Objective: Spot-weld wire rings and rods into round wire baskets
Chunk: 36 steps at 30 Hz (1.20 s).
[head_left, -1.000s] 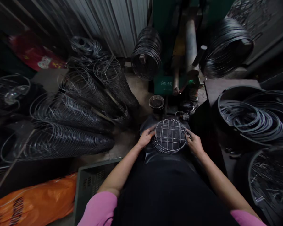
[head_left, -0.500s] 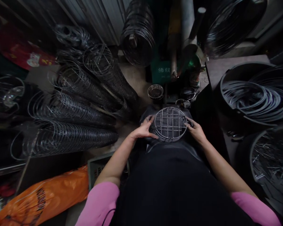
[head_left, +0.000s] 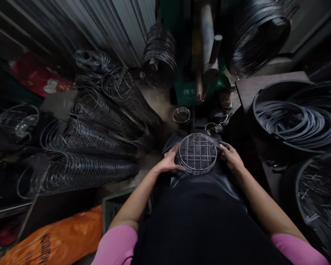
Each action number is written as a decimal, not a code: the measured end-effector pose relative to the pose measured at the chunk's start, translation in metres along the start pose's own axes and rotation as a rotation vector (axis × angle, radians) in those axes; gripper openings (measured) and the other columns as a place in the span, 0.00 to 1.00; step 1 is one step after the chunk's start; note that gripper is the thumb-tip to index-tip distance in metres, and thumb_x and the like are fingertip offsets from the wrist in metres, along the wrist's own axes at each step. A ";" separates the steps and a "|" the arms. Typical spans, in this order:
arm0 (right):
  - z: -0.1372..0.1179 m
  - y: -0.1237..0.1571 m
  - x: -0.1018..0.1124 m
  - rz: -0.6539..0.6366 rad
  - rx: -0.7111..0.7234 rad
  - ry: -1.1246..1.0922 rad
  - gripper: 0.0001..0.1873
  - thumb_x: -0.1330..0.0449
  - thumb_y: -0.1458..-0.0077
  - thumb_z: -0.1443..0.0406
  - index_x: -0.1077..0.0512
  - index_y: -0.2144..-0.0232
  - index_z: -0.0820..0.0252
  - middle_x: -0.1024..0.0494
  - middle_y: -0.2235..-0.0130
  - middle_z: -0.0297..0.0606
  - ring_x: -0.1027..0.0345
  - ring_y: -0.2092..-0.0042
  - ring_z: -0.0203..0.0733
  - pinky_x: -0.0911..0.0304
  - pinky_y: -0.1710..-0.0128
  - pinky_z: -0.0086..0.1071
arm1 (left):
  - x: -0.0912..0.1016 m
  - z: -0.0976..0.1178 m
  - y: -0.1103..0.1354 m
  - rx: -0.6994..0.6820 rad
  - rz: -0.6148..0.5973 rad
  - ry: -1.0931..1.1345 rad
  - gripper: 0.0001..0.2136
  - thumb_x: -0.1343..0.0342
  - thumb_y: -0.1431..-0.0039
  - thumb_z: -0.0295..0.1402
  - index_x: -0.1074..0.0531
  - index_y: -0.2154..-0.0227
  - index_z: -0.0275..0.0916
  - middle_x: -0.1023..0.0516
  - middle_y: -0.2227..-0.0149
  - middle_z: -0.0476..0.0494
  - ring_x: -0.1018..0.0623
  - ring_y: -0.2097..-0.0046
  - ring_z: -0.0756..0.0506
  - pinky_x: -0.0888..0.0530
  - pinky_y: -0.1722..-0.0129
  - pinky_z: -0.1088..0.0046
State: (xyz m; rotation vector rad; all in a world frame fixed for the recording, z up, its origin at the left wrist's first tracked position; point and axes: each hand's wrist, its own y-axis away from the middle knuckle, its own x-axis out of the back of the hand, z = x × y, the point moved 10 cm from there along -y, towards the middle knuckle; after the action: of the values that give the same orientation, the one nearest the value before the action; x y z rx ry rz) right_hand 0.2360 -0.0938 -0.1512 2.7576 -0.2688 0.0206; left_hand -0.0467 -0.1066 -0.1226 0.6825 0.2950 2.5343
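A small stack of round wire grid racks (head_left: pixel 196 152) lies on my black apron-covered lap. My left hand (head_left: pixel 169 162) holds the stack's left edge, fingers curled against the rim. My right hand (head_left: pixel 230 157) rests on the apron just right of the stack, a small gap away from the rim, fingers loosely extended and holding nothing. Both forearms reach in from pink sleeves at the bottom.
Long rows of stacked round wire racks (head_left: pixel 79 171) lie on the floor at left. Tubs of metal rings (head_left: pixel 298 123) and short wire pieces (head_left: pixel 320 198) stand at right. A green machine (head_left: pixel 191 92) with small bowls (head_left: pixel 181 115) stands ahead. An orange bag (head_left: pixel 52 241) and a crate lie lower left.
My right hand has come off the stack's right edge and now lies beside it. My left hand stays on the left rim. The camera view shifted slightly.
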 end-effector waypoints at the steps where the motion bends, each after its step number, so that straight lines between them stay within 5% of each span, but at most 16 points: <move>1: -0.001 -0.008 0.004 0.030 -0.007 -0.068 0.20 0.41 0.56 0.56 0.31 0.60 0.57 0.31 0.75 0.29 0.37 0.76 0.34 0.36 0.73 0.31 | 0.007 -0.002 -0.003 0.013 -0.033 0.100 0.50 0.31 0.71 0.41 0.47 0.41 0.43 0.48 0.38 0.36 0.49 0.37 0.34 0.54 0.39 0.54; 5: -0.022 -0.032 0.012 0.137 0.189 -0.045 0.18 0.46 0.54 0.56 0.34 0.59 0.56 0.29 0.70 0.32 0.34 0.69 0.37 0.35 0.65 0.33 | 0.047 -0.004 -0.032 0.116 0.040 0.485 0.37 0.34 0.62 0.36 0.38 0.45 0.39 0.31 0.48 0.36 0.32 0.46 0.40 0.39 0.45 0.61; 8: -0.024 -0.034 0.003 0.149 0.303 0.143 0.18 0.45 0.54 0.56 0.35 0.62 0.58 0.26 0.64 0.39 0.33 0.58 0.43 0.40 0.53 0.41 | 0.062 0.013 -0.072 0.151 0.097 0.497 0.29 0.35 0.59 0.36 0.32 0.51 0.39 0.26 0.55 0.38 0.27 0.53 0.42 0.31 0.55 0.66; 11: -0.009 -0.038 0.008 0.178 0.271 0.067 0.16 0.45 0.54 0.55 0.36 0.65 0.57 0.26 0.64 0.39 0.32 0.60 0.44 0.39 0.54 0.44 | 0.045 0.034 -0.116 0.209 -0.028 0.338 0.22 0.36 0.60 0.41 0.26 0.60 0.39 0.23 0.61 0.39 0.24 0.60 0.41 0.30 0.66 0.69; 16: 0.023 -0.049 0.030 0.183 0.031 -0.460 0.10 0.42 0.57 0.61 0.35 0.69 0.55 0.30 0.74 0.30 0.32 0.72 0.37 0.31 0.67 0.38 | -0.012 0.046 -0.152 0.361 -0.408 0.126 0.16 0.34 0.67 0.45 0.24 0.77 0.38 0.22 0.76 0.41 0.26 0.76 0.44 0.33 0.80 0.72; 19: 0.033 -0.045 0.032 0.181 -0.124 -0.659 0.07 0.42 0.59 0.67 0.33 0.72 0.56 0.31 0.77 0.30 0.33 0.74 0.35 0.31 0.71 0.34 | -0.028 0.047 -0.150 0.377 -0.522 0.102 0.14 0.33 0.69 0.42 0.24 0.80 0.38 0.24 0.80 0.42 0.27 0.80 0.45 0.36 0.84 0.73; 24: 0.027 -0.026 0.013 0.118 -0.211 -0.768 0.08 0.39 0.62 0.67 0.32 0.73 0.58 0.31 0.79 0.29 0.35 0.75 0.33 0.35 0.76 0.29 | -0.013 0.052 -0.129 0.299 -0.501 0.101 0.13 0.33 0.69 0.36 0.25 0.76 0.39 0.25 0.78 0.47 0.27 0.77 0.48 0.39 0.84 0.80; 31: 0.026 0.032 -0.016 0.080 -0.096 -0.573 0.17 0.33 0.67 0.63 0.28 0.70 0.62 0.40 0.85 0.21 0.54 0.85 0.24 0.55 0.87 0.21 | 0.005 0.036 -0.091 0.348 -0.470 -0.027 0.17 0.38 0.62 0.39 0.32 0.67 0.40 0.29 0.75 0.53 0.29 0.72 0.51 0.40 0.80 0.81; 36: 0.066 0.080 -0.034 0.035 -0.178 -0.436 0.20 0.33 0.66 0.58 0.28 0.68 0.62 0.36 0.84 0.24 0.50 0.84 0.26 0.54 0.86 0.22 | 0.001 0.020 -0.062 0.342 -0.458 0.005 0.15 0.40 0.61 0.40 0.33 0.69 0.41 0.30 0.74 0.51 0.29 0.68 0.49 0.37 0.79 0.80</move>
State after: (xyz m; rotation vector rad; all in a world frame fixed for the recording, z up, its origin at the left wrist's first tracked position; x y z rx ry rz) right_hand 0.1859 -0.1844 -0.1861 2.5521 -0.4104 -0.5719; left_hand -0.0113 -0.0515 -0.1252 0.6445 0.8014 2.0650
